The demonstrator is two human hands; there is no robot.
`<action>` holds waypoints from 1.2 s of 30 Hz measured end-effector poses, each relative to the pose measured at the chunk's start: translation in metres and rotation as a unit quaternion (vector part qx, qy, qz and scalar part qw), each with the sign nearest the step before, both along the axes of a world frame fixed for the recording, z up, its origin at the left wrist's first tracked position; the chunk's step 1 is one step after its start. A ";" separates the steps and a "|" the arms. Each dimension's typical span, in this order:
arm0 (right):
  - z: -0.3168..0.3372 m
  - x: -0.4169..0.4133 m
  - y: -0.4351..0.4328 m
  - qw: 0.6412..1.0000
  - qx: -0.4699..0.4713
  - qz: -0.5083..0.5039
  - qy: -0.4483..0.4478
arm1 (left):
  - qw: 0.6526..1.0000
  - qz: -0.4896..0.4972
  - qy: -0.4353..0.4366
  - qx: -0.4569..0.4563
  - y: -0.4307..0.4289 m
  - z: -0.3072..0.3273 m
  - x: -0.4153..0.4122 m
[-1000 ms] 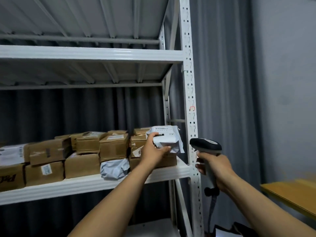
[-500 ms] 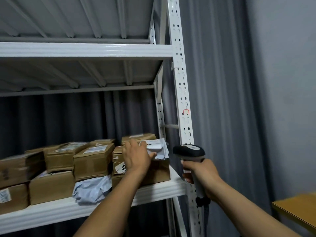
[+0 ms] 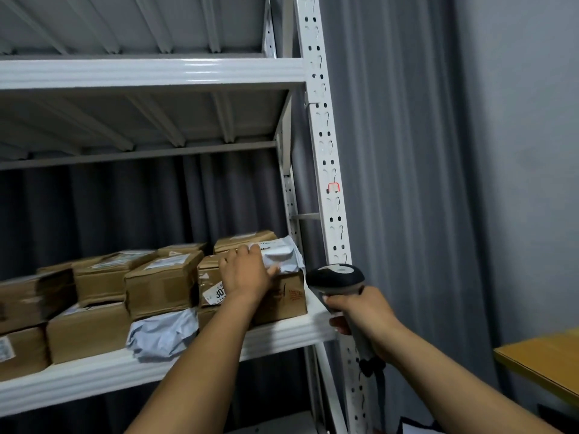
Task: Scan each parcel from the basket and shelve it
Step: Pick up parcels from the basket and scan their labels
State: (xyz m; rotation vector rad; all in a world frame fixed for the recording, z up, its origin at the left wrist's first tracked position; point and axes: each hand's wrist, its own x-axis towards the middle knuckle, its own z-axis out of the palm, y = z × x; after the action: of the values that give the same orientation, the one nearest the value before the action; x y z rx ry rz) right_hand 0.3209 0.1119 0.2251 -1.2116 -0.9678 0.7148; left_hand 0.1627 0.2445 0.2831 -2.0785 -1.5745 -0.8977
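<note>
A white plastic mailer parcel lies on top of a brown cardboard box at the right end of the white metal shelf. My left hand rests on the mailer's left part, fingers curled over it and pressing it down onto the box. My right hand grips the handle of a black and grey barcode scanner, held just right of the shelf's front upright, its head pointing toward the shelf.
Several cardboard boxes are stacked along the shelf, with a crumpled grey mailer in front of them. The perforated white upright stands between my hands. A grey curtain hangs behind, and a yellow table corner is at the right.
My left hand carried the white mailer from in front of the shelf inward and set it down on the rightmost box. The scanner hand stayed by the upright.
</note>
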 end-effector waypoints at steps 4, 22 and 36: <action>-0.003 -0.006 -0.019 0.999 -0.013 0.002 -0.040 | 1.000 -0.018 0.013 0.018 -0.020 -0.002 -0.017; -0.210 -0.084 -0.159 0.956 -0.210 0.084 -0.185 | 0.962 -0.062 0.067 -0.256 -0.169 -0.296 -0.125; -0.352 -0.021 -0.151 0.909 -0.376 0.135 -0.116 | 0.852 -0.119 0.054 -0.507 -0.213 -0.542 -0.096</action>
State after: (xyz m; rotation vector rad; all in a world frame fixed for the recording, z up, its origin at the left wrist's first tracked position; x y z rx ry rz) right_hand 0.3004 -0.0395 -0.1273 -1.8869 -1.1076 1.2569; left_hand 0.0669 0.0313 -0.2584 -2.9802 -1.9894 0.1070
